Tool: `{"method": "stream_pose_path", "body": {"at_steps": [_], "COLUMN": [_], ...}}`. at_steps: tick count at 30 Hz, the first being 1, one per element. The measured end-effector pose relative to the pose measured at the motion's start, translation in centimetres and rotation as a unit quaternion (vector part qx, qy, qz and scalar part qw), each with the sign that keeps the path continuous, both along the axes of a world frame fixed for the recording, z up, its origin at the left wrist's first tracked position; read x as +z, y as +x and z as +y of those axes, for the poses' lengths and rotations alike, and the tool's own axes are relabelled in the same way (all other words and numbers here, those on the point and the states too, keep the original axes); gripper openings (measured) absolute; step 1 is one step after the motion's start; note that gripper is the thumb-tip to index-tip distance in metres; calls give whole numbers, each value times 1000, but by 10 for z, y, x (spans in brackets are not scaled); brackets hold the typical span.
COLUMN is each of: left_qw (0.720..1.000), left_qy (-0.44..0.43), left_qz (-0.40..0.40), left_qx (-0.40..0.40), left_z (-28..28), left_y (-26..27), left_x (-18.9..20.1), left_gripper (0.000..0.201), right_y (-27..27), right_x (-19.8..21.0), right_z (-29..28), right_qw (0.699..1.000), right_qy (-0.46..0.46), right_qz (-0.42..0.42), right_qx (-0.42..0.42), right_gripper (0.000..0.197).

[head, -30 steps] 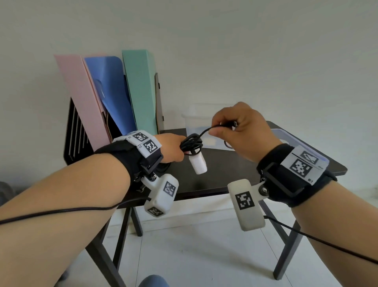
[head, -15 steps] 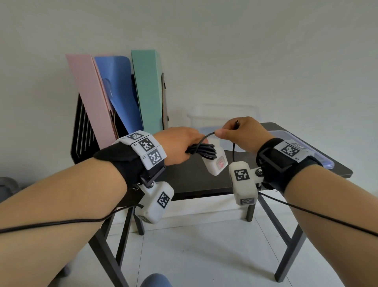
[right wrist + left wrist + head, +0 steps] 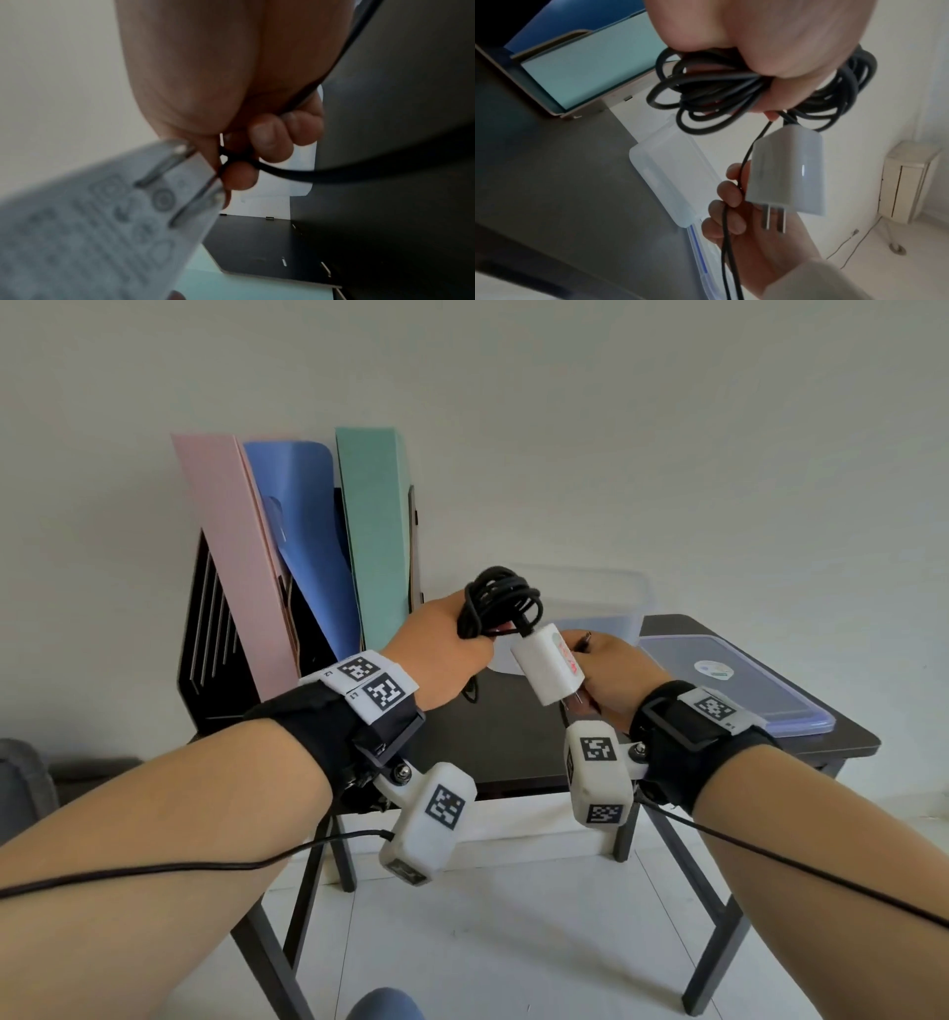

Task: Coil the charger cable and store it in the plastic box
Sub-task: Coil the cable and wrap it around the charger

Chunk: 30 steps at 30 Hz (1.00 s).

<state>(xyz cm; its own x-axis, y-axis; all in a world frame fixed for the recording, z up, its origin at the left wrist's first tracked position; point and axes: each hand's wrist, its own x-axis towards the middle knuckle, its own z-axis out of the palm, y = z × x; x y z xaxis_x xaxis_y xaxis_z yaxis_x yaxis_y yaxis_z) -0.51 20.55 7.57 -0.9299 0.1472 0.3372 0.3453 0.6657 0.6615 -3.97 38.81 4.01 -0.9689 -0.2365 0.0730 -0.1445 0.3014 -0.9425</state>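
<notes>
My left hand point(image 3: 441, 649) grips a bundle of black coiled cable point(image 3: 500, 603) above the dark table point(image 3: 503, 742). The white charger plug point(image 3: 547, 667) hangs from the coil, prongs pointing down. In the left wrist view the fingers wrap the coiled cable point(image 3: 731, 89) and the plug point(image 3: 788, 174) dangles below. My right hand point(image 3: 611, 675) sits just right of the plug and pinches the loose cable end point(image 3: 585, 639); the right wrist view shows the cable end point(image 3: 282, 172) between curled fingers point(image 3: 270, 138). The clear plastic box point(image 3: 611, 603) stands behind both hands.
The box lid point(image 3: 729, 685) lies flat on the table's right side. A black file rack point(image 3: 215, 629) with pink, blue and green folders point(image 3: 369, 531) stands at the back left. White tiled floor lies below the table.
My left hand has lifted and turned the coil upward, so the plug now hangs lower right. The right hand has come closer in beside the plug, still pinching the cable end.
</notes>
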Motion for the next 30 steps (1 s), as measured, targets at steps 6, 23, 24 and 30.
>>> {"method": "stream_pose_path", "body": {"at_steps": [6, 23, 24, 30], "left_qw": [989, 929, 923, 882], "left_qy": [125, -322, -345, -463], "left_qz": [-19, -35, -33, -17], "left_qx": [79, 177, 167, 84], "left_z": [6, 2, 3, 8], "left_y": [-7, -9, -9, -6], "left_x": [-2, -5, -3, 1], "left_gripper": [17, 29, 30, 30], "right_y": [8, 40, 39, 32], "right_x": [-13, 42, 48, 62], "right_z": [-11, -34, -34, -23], "right_qw": [996, 869, 859, 840], "right_qy": [-78, 358, 366, 393], "right_qz": [-22, 342, 358, 372], "right_qx": [48, 18, 17, 31], "right_gripper": [17, 24, 22, 15]}}
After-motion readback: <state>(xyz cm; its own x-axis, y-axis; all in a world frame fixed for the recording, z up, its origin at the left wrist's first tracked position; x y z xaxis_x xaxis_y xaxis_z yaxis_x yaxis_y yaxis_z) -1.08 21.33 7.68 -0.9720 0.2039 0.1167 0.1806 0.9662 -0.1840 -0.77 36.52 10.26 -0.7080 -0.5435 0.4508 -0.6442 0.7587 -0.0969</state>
